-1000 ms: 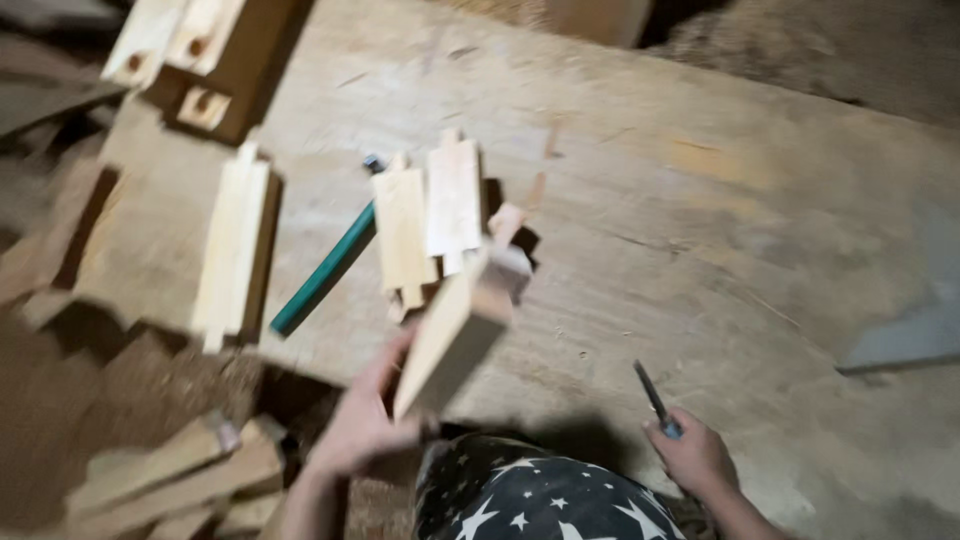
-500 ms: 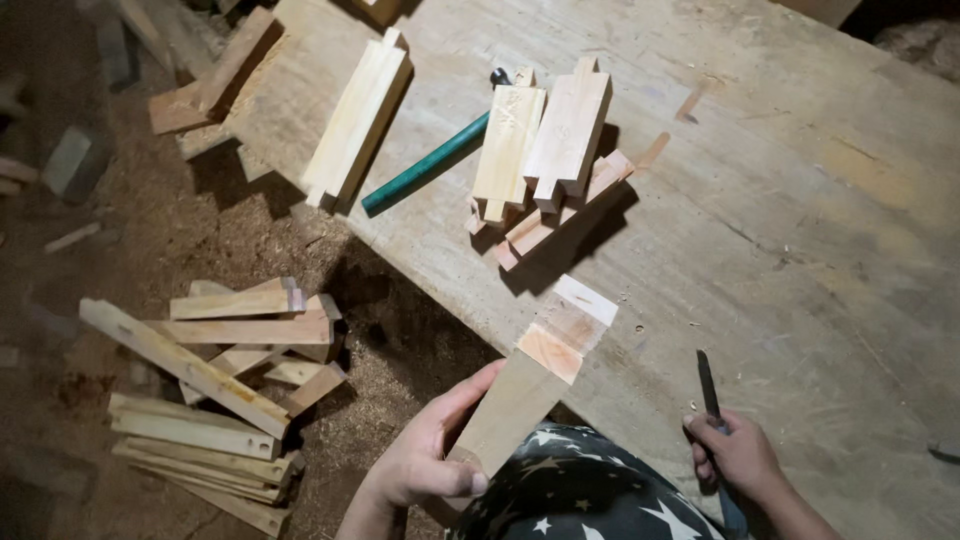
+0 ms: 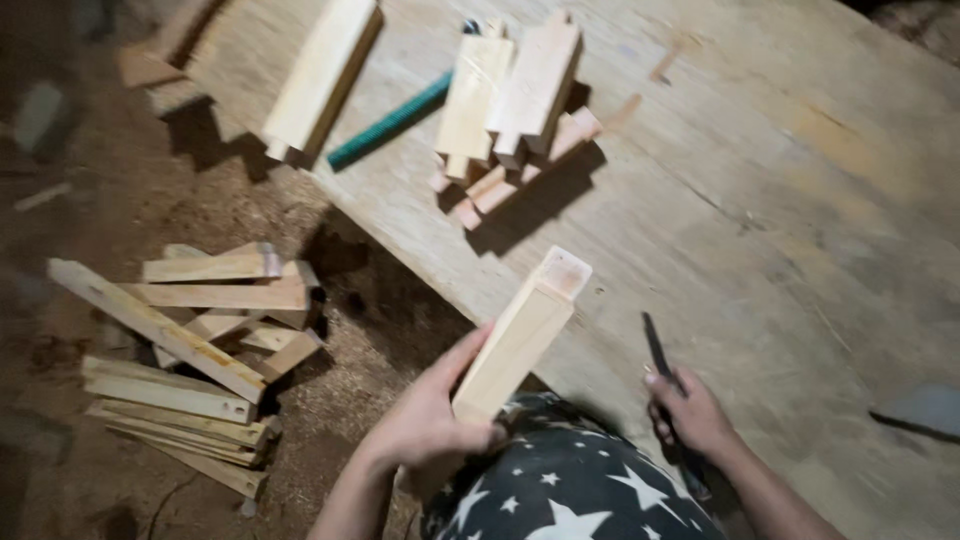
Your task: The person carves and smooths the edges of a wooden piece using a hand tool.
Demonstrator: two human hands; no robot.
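Observation:
My left hand grips a pale wooden block by its lower end, its notched tip pointing up and away over the near edge of the wooden workbench. My right hand holds a thin dark tool, like a chisel or pencil, just right of the block. A stack of similar notched blocks lies further back on the bench. A green-handled tool lies left of that stack.
Another long pale block lies at the bench's left edge. On the sawdust-covered floor to the left is a pile of wood offcuts. My star-patterned dark clothing fills the bottom centre.
The view has shifted closer. My left hand has brought the block down from above the stack toward my body at the bench's near edge. The right hand keeps the dark tool.

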